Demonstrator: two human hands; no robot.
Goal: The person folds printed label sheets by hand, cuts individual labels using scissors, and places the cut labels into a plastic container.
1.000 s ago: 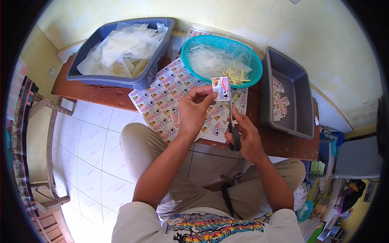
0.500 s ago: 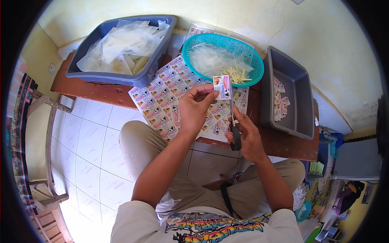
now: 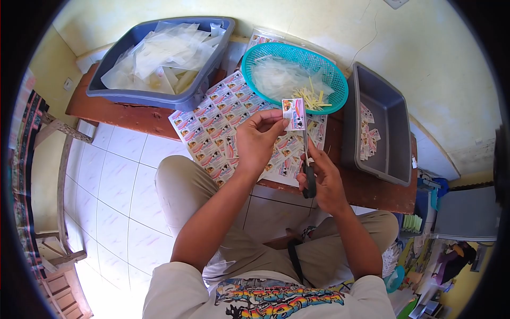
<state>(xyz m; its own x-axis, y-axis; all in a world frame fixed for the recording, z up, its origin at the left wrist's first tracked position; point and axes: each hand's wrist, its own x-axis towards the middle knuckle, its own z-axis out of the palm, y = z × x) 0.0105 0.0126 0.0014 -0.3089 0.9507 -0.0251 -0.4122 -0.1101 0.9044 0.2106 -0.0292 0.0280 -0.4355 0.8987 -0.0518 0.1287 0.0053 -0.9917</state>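
Observation:
Between the thumb and fingers of my left hand [image 3: 259,139] is a small printed label [image 3: 294,113], held upright by its left edge. My right hand [image 3: 325,178] grips a pair of scissors [image 3: 309,178] with dark handles; the blades point up at the label's lower right edge. How far apart the blades are, I cannot tell. Below both hands lie printed label sheets [image 3: 204,126] with rows of the same design, and a few loose labels rest on them. A teal plastic basket [image 3: 245,72] just beyond holds clear plastic pieces and thin yellowish strips [image 3: 314,100].
A blue-grey tub [image 3: 186,101] heaped with translucent plastic sheets stands at the left on the brown wooden bench [image 3: 372,195]. On the right, a grey tray [image 3: 390,117] contains several cut labels [image 3: 368,139]. Another person [image 3: 458,261] is far off at the lower right.
Both hands stay close together with the label and scissors still held. The label's face has turned slightly, and the blades remain near its lower right corner. The camera view has shifted a little.

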